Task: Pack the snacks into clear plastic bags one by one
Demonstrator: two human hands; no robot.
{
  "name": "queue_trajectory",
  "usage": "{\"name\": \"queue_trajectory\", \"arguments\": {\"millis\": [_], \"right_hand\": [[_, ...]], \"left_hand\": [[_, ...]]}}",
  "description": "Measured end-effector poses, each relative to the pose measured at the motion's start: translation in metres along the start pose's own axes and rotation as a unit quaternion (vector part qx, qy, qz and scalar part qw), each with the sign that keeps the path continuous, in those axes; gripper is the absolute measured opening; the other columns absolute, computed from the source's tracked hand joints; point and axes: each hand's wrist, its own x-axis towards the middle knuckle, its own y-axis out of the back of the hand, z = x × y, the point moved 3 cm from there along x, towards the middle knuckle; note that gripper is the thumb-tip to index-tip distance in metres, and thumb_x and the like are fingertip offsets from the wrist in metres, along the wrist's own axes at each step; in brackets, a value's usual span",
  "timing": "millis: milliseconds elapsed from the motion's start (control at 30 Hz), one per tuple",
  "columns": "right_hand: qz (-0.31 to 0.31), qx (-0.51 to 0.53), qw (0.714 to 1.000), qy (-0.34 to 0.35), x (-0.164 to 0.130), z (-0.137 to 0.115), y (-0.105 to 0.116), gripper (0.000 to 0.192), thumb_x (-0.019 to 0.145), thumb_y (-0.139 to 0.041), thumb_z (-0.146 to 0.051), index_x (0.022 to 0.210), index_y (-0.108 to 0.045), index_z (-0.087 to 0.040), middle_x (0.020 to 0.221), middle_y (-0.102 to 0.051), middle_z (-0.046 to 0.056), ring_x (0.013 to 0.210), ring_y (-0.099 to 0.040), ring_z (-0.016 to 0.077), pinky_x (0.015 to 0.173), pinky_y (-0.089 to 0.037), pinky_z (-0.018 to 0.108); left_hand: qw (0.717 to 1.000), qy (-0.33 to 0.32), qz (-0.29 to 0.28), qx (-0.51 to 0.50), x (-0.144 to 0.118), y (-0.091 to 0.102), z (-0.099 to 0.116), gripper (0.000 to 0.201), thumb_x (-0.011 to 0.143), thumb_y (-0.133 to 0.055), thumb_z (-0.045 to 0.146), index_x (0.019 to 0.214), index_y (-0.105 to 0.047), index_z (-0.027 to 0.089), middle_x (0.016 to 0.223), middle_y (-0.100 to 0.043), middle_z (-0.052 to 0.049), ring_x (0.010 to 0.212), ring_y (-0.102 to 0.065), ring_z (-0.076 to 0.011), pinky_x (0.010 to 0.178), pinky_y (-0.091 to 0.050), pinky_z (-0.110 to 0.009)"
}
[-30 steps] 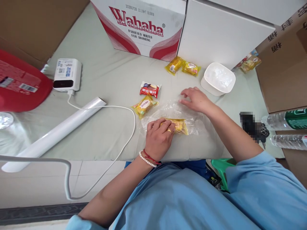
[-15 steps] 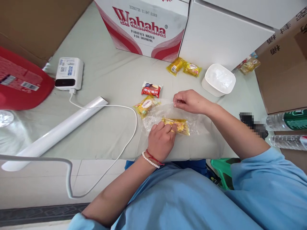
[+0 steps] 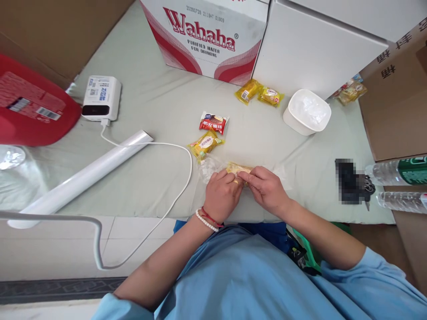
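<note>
A clear plastic bag [image 3: 208, 167] lies near the table's front edge with a yellow snack packet [image 3: 237, 168] inside it. My left hand [image 3: 221, 194] presses on the bag and packet with curled fingers. My right hand [image 3: 267, 188] sits right beside it, fingertips pinching the bag's folded plastic over the packet. Just beyond the bag lie another yellow snack packet [image 3: 205, 144] and a red snack packet [image 3: 214, 122]. Two more yellow packets [image 3: 259, 93] rest farther back.
A white tub [image 3: 307, 112] stands at the right. A Wahaha carton [image 3: 207, 35] and a white box [image 3: 313, 49] line the back. A white roll [image 3: 80, 178], power bank [image 3: 98, 97] with cable, red bag [image 3: 30, 106] and water bottles [image 3: 400, 182] lie around.
My right hand pulled back from the bag's far edge to meet my left hand, folding the plastic over the yellow packet. The left hand stayed in place.
</note>
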Motion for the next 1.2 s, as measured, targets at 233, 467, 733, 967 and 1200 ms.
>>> {"name": "queue_trajectory", "arguments": {"millis": [233, 467, 733, 967, 1200], "right_hand": [[0.002, 0.097, 0.995, -0.031, -0.006, -0.002, -0.012, 0.04, 0.107, -0.042, -0.03, 0.135, -0.07, -0.027, 0.089, -0.066, 0.007, 0.087, -0.06, 0.0232, 0.081, -0.054, 0.04], [-0.017, 0.115, 0.993, -0.035, -0.003, 0.011, -0.012, 0.036, 0.106, -0.046, -0.035, 0.126, -0.076, -0.029, 0.086, -0.061, 0.005, 0.083, -0.055, 0.0218, 0.079, -0.051, 0.037], [-0.069, 0.139, 0.987, -0.045, 0.004, 0.015, -0.005, 0.034, 0.103, -0.048, -0.03, 0.122, -0.076, -0.029, 0.085, -0.057, 0.004, 0.081, -0.055, 0.02, 0.076, -0.049, 0.034], [-0.061, 0.146, 0.986, -0.051, 0.005, 0.022, -0.001, 0.035, 0.102, -0.048, -0.021, 0.124, -0.074, -0.029, 0.089, -0.057, 0.003, 0.081, -0.058, 0.0172, 0.075, -0.051, 0.031], [-0.046, 0.149, 0.988, -0.02, 0.006, 0.022, 0.002, 0.039, 0.104, -0.047, -0.016, 0.128, -0.073, -0.03, 0.087, -0.053, 0.002, 0.078, -0.057, 0.0137, 0.071, -0.048, 0.026]], "left_hand": [[0.978, -0.015, 0.025, -0.208, -0.014, 0.003, -0.028, 0.018, 0.099, -0.056, 0.019, 0.101, -0.074, 0.02, 0.073, -0.069, -0.001, 0.07, -0.06, -0.0157, 0.068, -0.047, -0.03], [0.977, 0.079, 0.07, -0.187, -0.015, 0.008, -0.048, 0.015, 0.096, -0.062, 0.026, 0.101, -0.076, 0.024, 0.076, -0.069, -0.001, 0.082, -0.059, -0.0204, 0.077, -0.051, -0.035], [0.942, 0.319, 0.077, -0.067, -0.02, 0.006, -0.104, 0.022, 0.081, -0.062, 0.021, 0.101, -0.07, 0.019, 0.098, -0.064, -0.008, 0.096, -0.06, -0.0269, 0.09, -0.049, -0.042], [0.902, 0.415, 0.04, -0.108, -0.032, 0.022, -0.1, 0.034, 0.097, -0.048, 0.049, 0.093, -0.066, 0.021, 0.087, -0.065, -0.006, 0.077, -0.059, -0.0211, 0.072, -0.044, -0.035], [0.914, 0.352, -0.04, -0.198, -0.02, 0.026, -0.1, 0.027, 0.077, -0.072, 0.045, 0.071, -0.062, 0.021, 0.08, -0.062, -0.004, 0.082, -0.059, -0.0226, 0.078, -0.047, -0.037]]}}
